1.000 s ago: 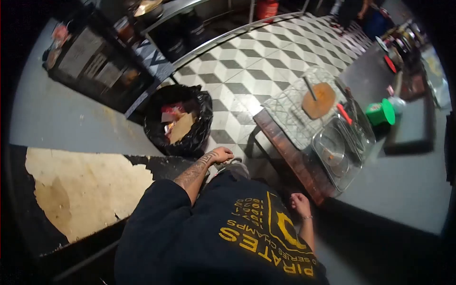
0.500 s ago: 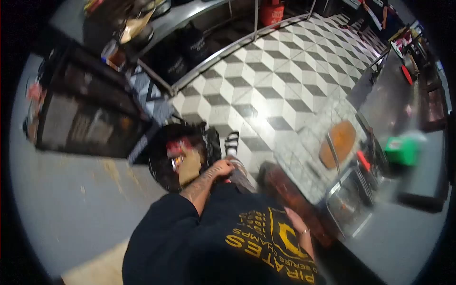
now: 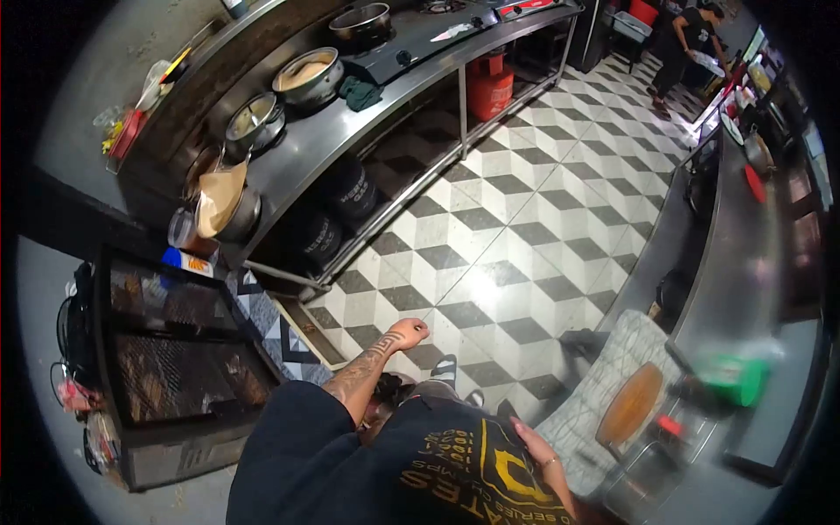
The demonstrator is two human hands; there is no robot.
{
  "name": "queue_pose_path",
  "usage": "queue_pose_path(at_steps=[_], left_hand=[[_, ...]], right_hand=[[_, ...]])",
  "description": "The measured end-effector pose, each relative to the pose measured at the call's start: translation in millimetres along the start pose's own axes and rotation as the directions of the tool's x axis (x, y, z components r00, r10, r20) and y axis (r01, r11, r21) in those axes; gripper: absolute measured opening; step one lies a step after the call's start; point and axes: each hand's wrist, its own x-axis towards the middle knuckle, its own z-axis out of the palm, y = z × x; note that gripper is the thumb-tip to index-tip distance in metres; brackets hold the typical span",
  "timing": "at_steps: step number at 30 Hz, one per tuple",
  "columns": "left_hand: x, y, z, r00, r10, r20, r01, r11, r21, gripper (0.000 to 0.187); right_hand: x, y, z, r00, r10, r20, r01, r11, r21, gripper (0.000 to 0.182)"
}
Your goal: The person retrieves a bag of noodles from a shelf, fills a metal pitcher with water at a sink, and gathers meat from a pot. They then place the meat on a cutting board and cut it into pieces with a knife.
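Observation:
My left hand [image 3: 408, 333], on a tattooed forearm, hangs over the tiled floor [image 3: 472, 297] with its fingers curled in; nothing shows sticking out of it. My right hand [image 3: 534, 444] is held close to the front of my dark shirt [image 3: 350, 464], with its fingers partly hidden. A small dark flat object [image 3: 507, 409] shows at its fingertips; its kind I cannot make out. Nearest to that hand is a small table with a pale patterned cover [image 3: 604, 376], on which an oval brown board [image 3: 630, 404] lies.
A metal counter [image 3: 306, 144] with several pots [image 3: 308, 77] runs along the left. A dark mesh-fronted cabinet [image 3: 175, 350] stands near left. At right are a blurred green object [image 3: 735, 379], a metal tray [image 3: 643, 486] and a long counter [image 3: 735, 254]. Another person [image 3: 691, 48] stands far back.
The view has tilted up, bringing the pots and counter into sight. The bin below my left hand has mostly left view. My left hand has swung forward over the floor.

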Motion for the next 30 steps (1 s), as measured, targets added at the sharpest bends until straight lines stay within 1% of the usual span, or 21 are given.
queue_pose_path(at_steps=[1, 2, 4, 6, 7, 8, 10, 12, 14, 15, 16, 17, 18, 20, 21, 23, 24, 26, 27, 28, 30], left_hand=[[7.0, 11.8, -7.3, 1.0, 0.005, -0.001, -0.005, 1.0, -0.003, 0.042], [15.4, 27.4, -14.1, 1.0, 0.018, -0.007, -0.019, 1.0, -0.018, 0.044], [28.5, 58.9, -23.7, 0.999, 0.033, -0.008, -0.033, 0.999, -0.041, 0.046], [46.5, 91.8, -31.6, 0.997, 0.065, 0.039, -0.064, 0.998, -0.02, 0.048], [64.0, 98.2, -33.1, 0.992, 0.128, 0.024, -0.127, 0.992, -0.017, 0.046], [77.6, 109.8, -41.1, 0.991, 0.135, 0.024, -0.135, 0.991, -0.019, 0.046], [106.5, 130.2, -58.7, 0.993, 0.118, -0.022, -0.119, 0.99, -0.078, 0.042], [145.9, 127.1, -65.1, 0.98, 0.141, -0.137, -0.158, 0.98, -0.123, 0.039], [179.2, 113.6, -67.0, 0.985, 0.004, -0.174, -0.048, 0.967, -0.249, 0.036], [182.2, 119.2, -69.9, 0.976, -0.171, -0.136, 0.118, 0.936, -0.332, 0.034], [180.8, 127.7, -69.1, 0.94, -0.334, -0.074, 0.279, 0.875, -0.396, 0.032], [180.4, 138.7, -67.5, 0.914, -0.403, -0.049, 0.338, 0.822, -0.459, 0.03], [186.3, 140.1, -62.0, 0.896, -0.443, -0.004, 0.389, 0.791, -0.472, 0.032], [194.9, 152.9, -52.7, 0.88, -0.468, 0.081, 0.441, 0.743, -0.504, 0.036], [205.1, 157.2, -44.1, 0.863, -0.498, 0.092, 0.466, 0.71, -0.528, 0.034], [227.0, 166.7, -35.6, 0.832, -0.539, 0.13, 0.513, 0.659, -0.55, 0.032], [239.3, 175.2, -35.6, 0.819, -0.55, 0.163, 0.54, 0.641, -0.545, 0.032], [270.2, 192.5, -42.3, 0.789, -0.561, 0.251, 0.603, 0.627, -0.493, 0.03], [293.4, 201.8, -49.9, 0.77, -0.583, 0.259, 0.631, 0.633, -0.449, 0.029], [319.0, 210.8, -63.9, 0.768, -0.562, 0.308, 0.639, 0.637, -0.431, 0.031], [380.4, 233.8, -97.9, 0.79, -0.528, 0.311, 0.613, 0.677, -0.408, 0.035]], right_hand=[[18.5, -15.1, -3.0, 0.99, -0.085, 0.112, 0.088, 0.996, -0.022, 0.057], [30.4, -35.0, -7.5, 0.99, -0.088, 0.108, 0.092, 0.995, -0.028, 0.057], [47.8, -74.6, -20.0, 0.986, -0.161, 0.031, 0.164, 0.964, -0.208, 0.056], [62.7, -133.3, -38.3, 0.987, -0.112, 0.111, 0.132, 0.972, -0.192, 0.052], [68.9, -171.1, -46.8, 0.997, -0.017, 0.082, 0.037, 0.967, -0.253, 0.053], [76.8, -203.2, -58.6, 0.996, 0.075, 0.048, -0.057, 0.95, -0.307, 0.054], [131.8, -216.6, -106.0, 0.985, -0.086, 0.149, 0.138, 0.914, -0.382, 0.056], [188.0, -212.7, -157.8, 0.975, -0.177, 0.134, 0.216, 0.898, -0.384, 0.058], [174.5, -299.7, -188.5, 0.982, 0.021, 0.186, 0.056, 0.917, -0.395, 0.06], [166.6, -335.3, -205.8, 0.979, 0.053, 0.199, 0.039, 0.901, -0.432, 0.064], [172.4, -356.0, -225.7, 0.983, 0.053, 0.176, 0.026, 0.908, -0.419, 0.064], [175.7, -369.8, -245.2, 0.981, 0.016, 0.191, 0.078, 0.876, -0.476, 0.065], [176.0, -380.5, -264.0, 0.98, -0.014, 0.198, 0.118, 0.842, -0.527, 0.067], [182.4, -405.2, -292.8, 0.976, 0.085, 0.202, 0.002, 0.918, -0.396, 0.07], [184.9, -408.9, -312.2, 0.983, 0.086, 0.163, -0.02, 0.928, -0.371, 0.07], [198.9, -418.1, -342.0, 0.996, -0.003, 0.093, 0.046, 0.885, -0.463, 0.068], [200.6, -429.1, -352.5, 0.997, -0.001, 0.077, 0.035, 0.897, -0.44, 0.068], [201.8, -449.0, -375.9, 0.997, 0.07, -0.027, -0.074, 0.975, -0.21, 0.071], [213.1, -454.5, -392.1, 0.998, 0.065, -0.022, -0.068, 0.97, -0.235, 0.073], [222.7, -459.6, -406.4, 0.997, 0.059, -0.042, -0.066, 0.977, -0.202, 0.073], [230.9, -491.4, -423.2, 0.993, 0.0, -0.12, -0.035, 0.956, -0.293, 0.077]])
